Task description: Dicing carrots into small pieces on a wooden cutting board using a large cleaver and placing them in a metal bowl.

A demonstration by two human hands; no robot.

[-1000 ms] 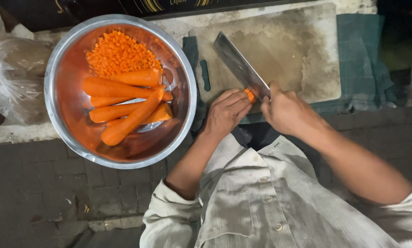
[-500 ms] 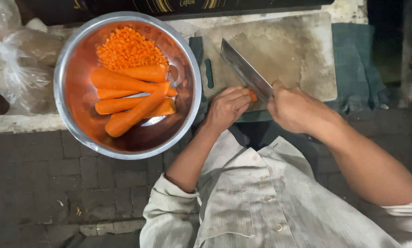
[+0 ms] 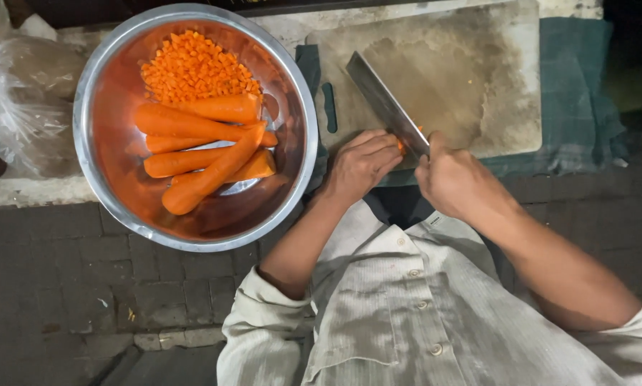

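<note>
**onlooker1:** Barely anything shifted since half a second back. Left hand [image 3: 360, 166] is still curled over that little carrot piece [image 3: 402, 146] at the near edge of the cutting board [image 3: 478, 78], and the cleaver [image 3: 387, 105] still sits at the same slant. The whole scene just sits a bit differently in view, bowl a touch lower and further right.

**onlooker2:** Is the right hand actually gripping the knife, or just resting on it?

**onlooker1:** Gripping. Right hand [image 3: 458, 182] is closed around the handle, which you can't see under the fist. Blade runs off toward 11 o'clock from that hand, flat and grey, edge down on the board right against the left fingertips. The carrot bit is a sliver of orange squeezed between the left fingers and the blade, mostly hidden.

**onlooker2:** And the left, holding or pressing?

**onlooker1:** Fingers bent, knuckles up, clamped down on the carrot stub. Can't tell how much carrot is left under there.

**onlooker2:** What else is around?

**onlooker1:** Big steel bowl [image 3: 92, 114] at 9 o'clock from the hands, just beside the board. Whole peeled carrots [image 3: 192, 154] piled across its middle, heap of diced carrot [image 3: 192, 68] at its 12 o'clock side. Green cloth [image 3: 578, 107] lies under the board, sticking out at 3 o'clock. Crinkly clear plastic bag [image 3: 21, 93] sits past the bowl, far 9 o'clock. Person is wearing a pale buttoned shirt [image 3: 407, 314], sleeves rolled.
</note>
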